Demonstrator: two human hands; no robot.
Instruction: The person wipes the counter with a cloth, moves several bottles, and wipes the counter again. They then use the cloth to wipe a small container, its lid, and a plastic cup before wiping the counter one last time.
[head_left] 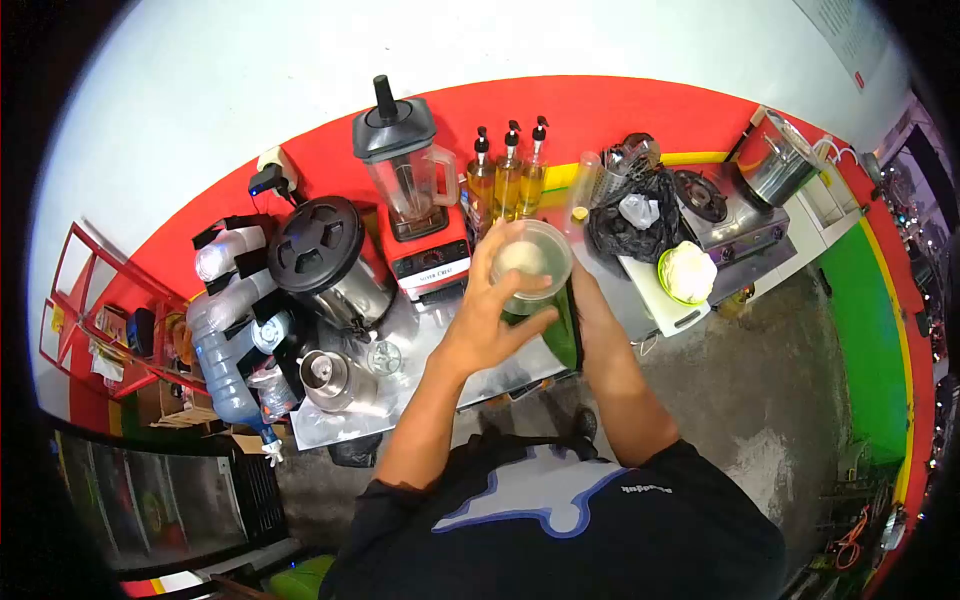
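A clear round plastic tub (547, 238) with something pale in it is held up over the counter. The fingers and thumb of my left hand (483, 318) are closed against its near left side. My right hand (588, 300) is at the lower right of the tub, its fingers hidden behind the tub and a green item. That flat, dark-edged green item (565, 340) shows just below the tub, between my hands. Behind the tub stand several pump bottles (508, 180) of yellow liquid. To the left is a red-based blender (425, 262) with its lid on.
A lidded steel dispenser (345, 285), a steel canister (338, 383) and a glass (384, 357) stand on the left counter (330, 428). At right are a black plastic bag (640, 225), a cabbage (690, 272) on a white board (680, 318), and a gas stove (735, 232) with a steel pot (778, 160).
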